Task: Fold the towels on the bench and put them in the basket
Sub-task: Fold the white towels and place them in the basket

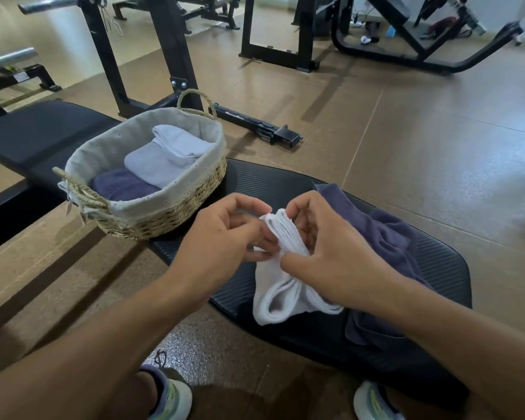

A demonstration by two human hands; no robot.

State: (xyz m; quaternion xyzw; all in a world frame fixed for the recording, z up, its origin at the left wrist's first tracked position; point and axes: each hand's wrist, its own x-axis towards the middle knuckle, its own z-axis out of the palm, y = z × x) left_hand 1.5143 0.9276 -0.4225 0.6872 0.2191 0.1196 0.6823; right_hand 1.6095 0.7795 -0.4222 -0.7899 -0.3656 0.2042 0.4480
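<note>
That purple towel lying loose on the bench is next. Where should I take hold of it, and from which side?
Probably the far corner of the purple towel, which lies flat and clear on the bench, beyond the right hand. Come from above with a pinch. The rest is rumpled, and its near part lies partly under the white towel and the right forearm.
</note>
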